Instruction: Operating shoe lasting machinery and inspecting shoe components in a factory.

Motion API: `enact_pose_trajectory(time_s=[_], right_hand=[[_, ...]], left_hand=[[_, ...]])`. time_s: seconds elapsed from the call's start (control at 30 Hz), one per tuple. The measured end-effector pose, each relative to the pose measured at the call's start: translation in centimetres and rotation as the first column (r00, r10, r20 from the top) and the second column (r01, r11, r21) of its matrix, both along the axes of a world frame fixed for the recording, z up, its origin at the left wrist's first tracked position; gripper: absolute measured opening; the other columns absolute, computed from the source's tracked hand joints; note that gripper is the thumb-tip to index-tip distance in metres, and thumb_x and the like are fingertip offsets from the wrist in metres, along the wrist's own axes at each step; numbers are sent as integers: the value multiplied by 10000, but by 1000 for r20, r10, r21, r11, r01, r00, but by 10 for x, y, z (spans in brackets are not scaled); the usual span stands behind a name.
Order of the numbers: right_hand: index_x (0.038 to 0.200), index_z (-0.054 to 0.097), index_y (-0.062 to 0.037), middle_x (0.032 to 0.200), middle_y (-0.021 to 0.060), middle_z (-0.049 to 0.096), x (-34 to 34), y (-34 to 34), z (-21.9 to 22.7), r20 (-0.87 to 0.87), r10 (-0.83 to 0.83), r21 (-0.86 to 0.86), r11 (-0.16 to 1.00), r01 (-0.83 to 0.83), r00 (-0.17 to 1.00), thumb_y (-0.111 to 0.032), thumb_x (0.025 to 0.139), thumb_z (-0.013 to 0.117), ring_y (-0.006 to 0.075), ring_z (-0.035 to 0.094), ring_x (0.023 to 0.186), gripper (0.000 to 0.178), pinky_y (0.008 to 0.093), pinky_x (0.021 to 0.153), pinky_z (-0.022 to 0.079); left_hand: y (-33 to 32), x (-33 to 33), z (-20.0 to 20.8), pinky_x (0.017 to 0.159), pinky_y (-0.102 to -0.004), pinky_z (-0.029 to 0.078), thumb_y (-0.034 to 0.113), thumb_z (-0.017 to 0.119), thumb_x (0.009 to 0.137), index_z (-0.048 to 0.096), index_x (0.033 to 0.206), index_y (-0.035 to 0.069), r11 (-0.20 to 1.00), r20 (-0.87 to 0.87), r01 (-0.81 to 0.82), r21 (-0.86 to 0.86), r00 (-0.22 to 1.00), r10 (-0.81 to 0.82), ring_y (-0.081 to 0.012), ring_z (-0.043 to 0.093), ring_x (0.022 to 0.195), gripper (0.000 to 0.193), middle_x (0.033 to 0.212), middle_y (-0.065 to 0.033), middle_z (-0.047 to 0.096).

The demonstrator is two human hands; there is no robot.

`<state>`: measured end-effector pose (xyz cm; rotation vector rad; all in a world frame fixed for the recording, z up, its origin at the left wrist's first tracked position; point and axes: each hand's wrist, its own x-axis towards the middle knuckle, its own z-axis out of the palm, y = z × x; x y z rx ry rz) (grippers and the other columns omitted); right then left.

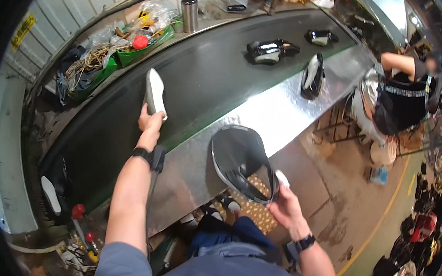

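Note:
My left hand [150,123] is closed on the near end of a white shoe sole [156,90], held over the dark belt [112,111] with its far end pointing away. My right hand [287,211] grips the rim of a black, curved, hollow piece [238,150] over the metal ledge. The floor shows through a gap in that piece, and its exact kind cannot be made out. A small white patch shows at the right fingertips. Black shoes with pale soles [272,52] [321,37] lie farther along the belt, and another shoe [313,76] is by the ledge.
A shiny metal ledge [186,172] runs along the belt's near side. Another white sole [50,195] lies at the belt's left end. Behind the belt stand a green bin [144,51] of scraps and a steel flask [189,12]. A person [403,99] sits at the right.

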<state>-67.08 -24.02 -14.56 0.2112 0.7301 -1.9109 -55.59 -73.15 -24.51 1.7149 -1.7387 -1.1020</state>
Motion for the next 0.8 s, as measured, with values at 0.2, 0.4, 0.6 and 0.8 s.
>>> enact_pose_trajectory(time_s=[0.2,0.4,0.6,0.8], right_hand=[[1320,571,-42,1274,114,665,-23,-13,-32,220,-45,7,999,44,974,-237,1046,493,266,634,1170,346,466,1043,487],[1158,630,-55,1065,80,699,-39,-48,-38,229,141,-197,976,-96,963,-231,1013,545,234,654,1004,243,416,879,541],[1022,648,-88,870,22,653,-43,-71,-6,133,193,-119,977,-177,972,-260,979,597,177,601,840,184,361,782,508],[1026,633,-98,735,-11,538,-41,-71,42,-166,103,106,991,-86,981,-290,980,587,151,494,686,203,283,587,416]], left_hand=[[119,82,83,1079,-483,384,91,719,620,650,1205,106,570,404,552,-608,834,-376,-401,435,1266,589,1354,-205,452],[261,115,90,1025,-501,374,120,736,628,702,1079,212,130,526,749,-650,567,-634,-330,455,1229,462,1269,-125,521],[320,73,64,1013,-483,359,230,813,695,725,1080,220,191,471,817,-543,485,-737,-305,475,1213,395,1294,-83,546],[291,72,105,630,-339,509,169,711,923,724,873,5,900,-365,406,-160,823,-436,-168,661,696,172,772,-70,710]])
